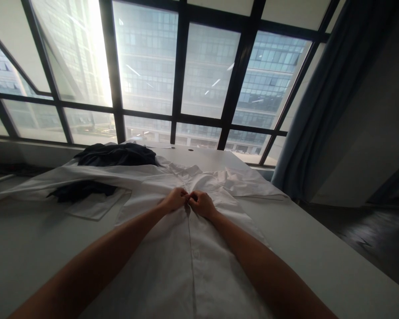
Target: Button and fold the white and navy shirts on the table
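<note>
A white button-up shirt (166, 248) lies spread on the table, its front facing up and its collar end away from me. My left hand (175, 199) and my right hand (201, 204) meet at the front opening of the shirt, below the collar. Both pinch the edges of the placket, with fingertips close together. Whatever button lies between the fingers is too small to make out. Below the hands the placket runs straight toward me. One sleeve (259, 184) stretches out to the right, the other reaches left.
Dark cloth (118, 155) is heaped at the back left, with another dark piece (83, 190) beside a white fabric piece (98, 206) nearer. The white table (322, 248) extends right. Large windows (149, 62) stand behind it, and a blue curtain (306, 133) hangs at the right.
</note>
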Action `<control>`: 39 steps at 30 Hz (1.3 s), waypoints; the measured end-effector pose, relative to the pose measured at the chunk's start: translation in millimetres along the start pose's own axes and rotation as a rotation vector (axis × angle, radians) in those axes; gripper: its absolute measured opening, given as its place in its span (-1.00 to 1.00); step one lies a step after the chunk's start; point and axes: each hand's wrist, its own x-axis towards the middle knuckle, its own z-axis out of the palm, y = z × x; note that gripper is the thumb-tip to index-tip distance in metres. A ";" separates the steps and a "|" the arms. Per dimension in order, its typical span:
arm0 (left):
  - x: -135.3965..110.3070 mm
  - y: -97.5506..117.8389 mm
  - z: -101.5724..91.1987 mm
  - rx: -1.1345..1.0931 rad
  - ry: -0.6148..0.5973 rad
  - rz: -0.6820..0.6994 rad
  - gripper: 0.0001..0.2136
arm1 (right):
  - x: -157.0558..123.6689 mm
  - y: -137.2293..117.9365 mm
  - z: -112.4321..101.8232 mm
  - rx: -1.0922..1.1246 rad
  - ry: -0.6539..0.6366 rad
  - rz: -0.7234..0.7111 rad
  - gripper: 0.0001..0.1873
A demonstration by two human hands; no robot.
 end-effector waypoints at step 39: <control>5.8 -21.3 -1.0 0.270 0.018 0.277 -0.81 | 3.4 10.8 2.0 0.170 0.099 -0.068 -0.80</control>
